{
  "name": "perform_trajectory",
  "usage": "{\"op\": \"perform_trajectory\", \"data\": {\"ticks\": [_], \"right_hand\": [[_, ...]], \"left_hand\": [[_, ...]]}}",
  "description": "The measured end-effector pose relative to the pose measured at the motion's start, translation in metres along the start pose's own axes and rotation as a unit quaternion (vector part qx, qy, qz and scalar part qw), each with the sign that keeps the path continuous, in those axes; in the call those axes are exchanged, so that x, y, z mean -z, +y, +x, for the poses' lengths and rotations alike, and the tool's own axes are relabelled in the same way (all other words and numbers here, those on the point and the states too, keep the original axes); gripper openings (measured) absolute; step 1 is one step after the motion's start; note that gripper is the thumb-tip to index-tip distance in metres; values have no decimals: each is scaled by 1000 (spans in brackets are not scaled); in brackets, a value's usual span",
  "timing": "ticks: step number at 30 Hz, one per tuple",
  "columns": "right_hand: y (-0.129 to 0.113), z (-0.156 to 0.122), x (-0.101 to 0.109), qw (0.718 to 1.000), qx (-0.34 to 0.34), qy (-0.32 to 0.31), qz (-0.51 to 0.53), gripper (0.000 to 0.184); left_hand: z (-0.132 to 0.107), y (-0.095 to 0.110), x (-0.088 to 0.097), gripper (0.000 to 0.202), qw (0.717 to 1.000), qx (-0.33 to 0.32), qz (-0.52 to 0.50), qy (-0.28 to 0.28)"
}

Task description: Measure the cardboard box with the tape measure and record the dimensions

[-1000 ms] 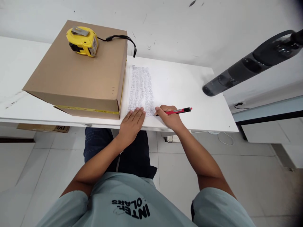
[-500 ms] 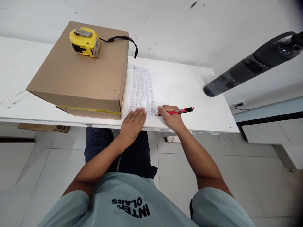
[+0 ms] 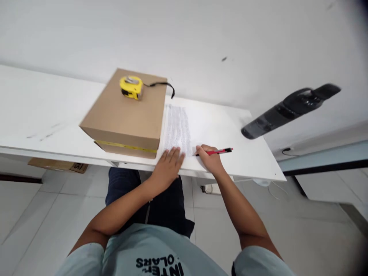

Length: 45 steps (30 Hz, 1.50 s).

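Note:
A sheet of paper (image 3: 178, 126) covered with dense rows of handwriting lies on the white table. My left hand (image 3: 168, 168) rests flat over its lower edge, fingers stretched out. In my right hand (image 3: 211, 160) is a red pen (image 3: 217, 151) with a black end, pinched between thumb and fingers. Its tip meets the paper near the bottom right of the written rows. Just left of the paper stands a closed cardboard box (image 3: 135, 119), with a yellow tape measure (image 3: 131, 88) and its black wrist strap on top.
A dark bottle (image 3: 284, 113) stands on the right part of the white table (image 3: 66, 103), against the wall. Under the table, a cardboard piece (image 3: 57, 165) shows at left and a white power strip (image 3: 212, 189) lies below my right arm.
My view has tilted up, so the table, box and bottle appear lower and smaller. Both hands keep their places on the paper, with the pen tip still near the bottom rows.

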State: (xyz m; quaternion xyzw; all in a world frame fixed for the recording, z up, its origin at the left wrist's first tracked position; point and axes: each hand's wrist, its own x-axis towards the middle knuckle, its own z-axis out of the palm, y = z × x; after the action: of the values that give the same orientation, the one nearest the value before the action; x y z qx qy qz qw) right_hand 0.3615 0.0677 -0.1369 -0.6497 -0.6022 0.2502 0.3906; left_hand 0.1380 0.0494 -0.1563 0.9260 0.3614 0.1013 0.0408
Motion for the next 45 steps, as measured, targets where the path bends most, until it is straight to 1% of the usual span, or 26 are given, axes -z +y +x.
{"op": "perform_trajectory", "data": {"ticks": [2, 3, 4, 5, 6, 7, 9, 10, 12, 14, 15, 18, 21, 23, 25, 26, 28, 30, 31, 33, 35, 37, 39, 42, 43, 45], "right_hand": [[-4, -2, -2, 1000, 12, 18, -4, 47], [-5, -4, -3, 999, 15, 29, -7, 46], [-7, -5, -6, 999, 15, 42, -12, 45], [-8, -5, -8, 998, 14, 57, -19, 43], [-8, -5, -11, 997, 10, 73, -28, 41], [-9, -5, -15, 995, 3, 90, -39, 41], [-9, -3, -20, 991, -21, 118, -62, 47], [-9, -1, -23, 989, -35, 128, -72, 52], [-11, 2, -26, 984, -61, 141, -88, 55], [-13, 5, -28, 981, -76, 146, -99, 54], [-15, 6, -28, 981, -80, 146, -101, 54], [-21, 3, -27, 984, -77, 136, -90, 60], [-35, -7, -25, 989, -41, 131, -51, 62], [-52, -20, -26, 992, -10, 123, -14, 61], [-74, -39, -30, 994, 27, 78, 74, 73], [-87, -50, -33, 981, 57, 25, 186, 83], [-109, -77, -41, 922, 94, -83, 367, 100], [-123, -103, -50, 885, 89, -121, 441, 89], [-127, -115, -56, 872, 80, -122, 467, 76], [-129, -133, -68, 849, 56, -111, 514, 59], [-128, -142, -79, 831, 35, -99, 546, 59], [-130, -146, -86, 826, 32, -93, 554, 63], [-135, -145, -87, 832, 46, -103, 543, 62], [-140, -135, -75, 850, 72, -102, 512, 56], [-140, -128, -69, 859, 78, -83, 499, 56], [-136, -108, -54, 875, 94, 2, 475, 56]], "left_hand": [[-17, 1, 36, 94, 994, -107, -32, -1], [-26, 0, 60, 94, 984, -170, -46, 19], [-34, -4, 87, 87, 972, -224, -54, 53], [-41, -9, 116, 74, 963, -247, -51, 94], [-45, -17, 145, 65, 964, -224, -43, 135], [-45, -27, 172, 62, 972, -175, -40, 155], [-33, -53, 215, 59, 991, -44, -37, 122], [-22, -66, 228, 62, 995, 29, -30, 95], [4, -89, 241, 76, 983, 177, -7, 46], [27, -104, 240, 80, 965, 261, 11, 6], [36, -108, 238, 76, 960, 278, 20, 0], [44, -111, 231, 54, 963, 264, 34, 32], [28, -101, 228, 40, 971, 212, 11, 107], [6, -85, 221, 33, 975, 136, 6, 177], [-20, -61, 209, 27, 967, 17, 39, 251], [-33, -48, 201, 27, 956, -58, 70, 280], [-58, -25, 185, 28, 918, -209, 104, 320], [-77, -11, 172, 27, 882, -310, 104, 339], [-86, -10, 167, 26, 875, -328, 97, 343], [-101, -15, 159, 23, 879, -316, 89, 346], [-115, -25, 152, 20, 888, -286, 83, 351], [-129, -34, 146, 17, 889, -266, 76, 364], [-140, -38, 140, 18, 893, -244, 75, 371], [-149, -48, 141, 17, 892, -200, 110, 390], [-151, -57, 145, 17, 887, -181, 135, 402], [-152, -84, 154, 24, 868, -130, 192, 440]]}}
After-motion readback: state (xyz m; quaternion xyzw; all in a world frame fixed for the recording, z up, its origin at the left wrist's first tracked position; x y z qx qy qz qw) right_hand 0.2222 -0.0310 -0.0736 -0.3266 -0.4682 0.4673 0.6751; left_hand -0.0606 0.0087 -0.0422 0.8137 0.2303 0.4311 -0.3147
